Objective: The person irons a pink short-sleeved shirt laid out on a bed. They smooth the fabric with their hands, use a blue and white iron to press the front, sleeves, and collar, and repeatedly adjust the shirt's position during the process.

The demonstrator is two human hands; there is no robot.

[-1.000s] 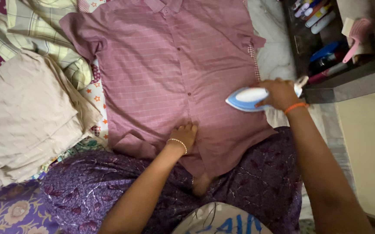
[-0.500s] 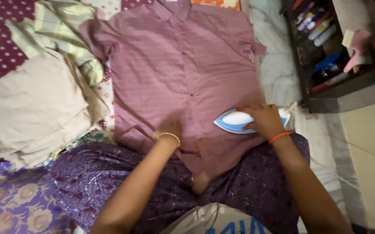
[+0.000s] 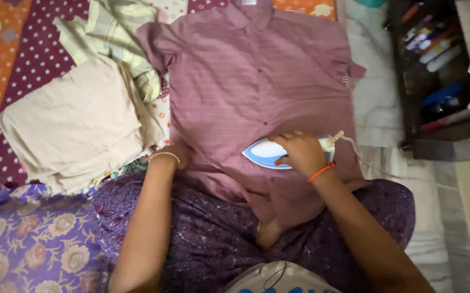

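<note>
A mauve button-up shirt [image 3: 251,81] lies spread flat, collar away from me, on a patterned sheet. My right hand [image 3: 299,153], with an orange band at the wrist, grips the handle of a blue and white iron [image 3: 265,154] resting on the shirt's lower front. My left hand [image 3: 174,154], wearing a bead bracelet, presses on the shirt's lower left edge; its fingers are mostly hidden behind the wrist. My legs in purple floral cloth [image 3: 213,228] lie under the shirt's hem.
A folded beige cloth stack [image 3: 77,125] and a yellow checked garment [image 3: 121,38] lie left of the shirt. A dark shelf [image 3: 436,70] with tubes and bottles stands at the right. The iron's cord [image 3: 357,152] trails right over white cloth.
The iron slid left and toward me across the shirt's lower front. My left hand moved left to the shirt's edge. The view shifted, so everything sits further right.
</note>
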